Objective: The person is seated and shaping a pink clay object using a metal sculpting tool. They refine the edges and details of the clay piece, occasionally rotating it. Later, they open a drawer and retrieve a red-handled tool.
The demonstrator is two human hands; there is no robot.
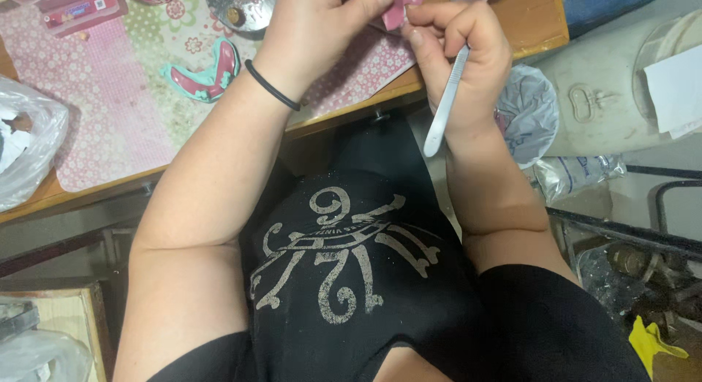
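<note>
Head view, looking down at the person's own arms over the edge of a wooden table [537, 20]. The left hand [322, 31] pinches a small pink piece [397, 11] between thumb and forefinger, the fingers [376, 0] closed on it just above the table's near edge. The right hand [464, 57] meets the piece from the other side, its fingers curled shut around a slim metal tool [444, 104] whose handle points back toward the body (the working tip is hidden behind the hand, so contact with the piece cannot be confirmed). A black band [272, 86] circles the left wrist. On the flowered mat [110, 104] covering the table, left of the hands, lies a pink and teal dental mould [205, 73], apart from both hands. Judged from this, shaping of the pink piece is under way and unfinished; the mould lies untouched.
</note>
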